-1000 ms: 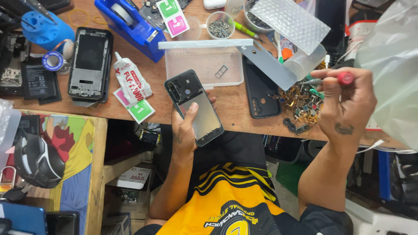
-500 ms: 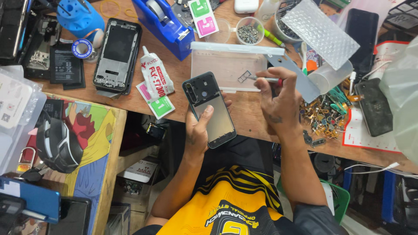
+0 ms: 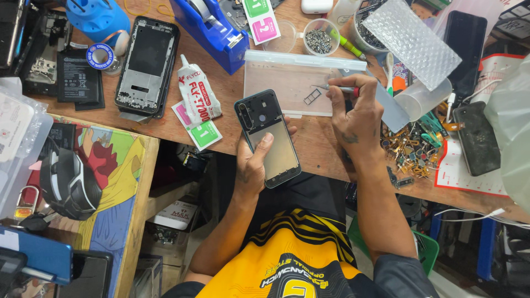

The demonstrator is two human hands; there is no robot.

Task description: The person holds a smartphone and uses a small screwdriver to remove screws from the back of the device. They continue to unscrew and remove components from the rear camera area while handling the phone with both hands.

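My left hand (image 3: 255,165) grips an opened phone body (image 3: 269,136), inner side up, at the near edge of the wooden bench (image 3: 221,124). My right hand (image 3: 356,113) holds a thin red-handled tool (image 3: 338,88), its tip pointing left over a clear plastic tray (image 3: 276,83). A small dark card-tray part (image 3: 312,97) lies on that tray just below the tool tip.
A bare phone frame (image 3: 146,66) and a glue tube (image 3: 197,94) lie left of the tray. A blue tape dispenser (image 3: 212,25), a cup of screws (image 3: 318,40), bubble wrap (image 3: 408,41), loose flex parts (image 3: 411,146) and two dark phones (image 3: 475,135) crowd the bench.
The view has shifted right. My right hand came in from the far right, passed close to the phone, and now holds the tool over the clear tray. My left hand kept the phone.
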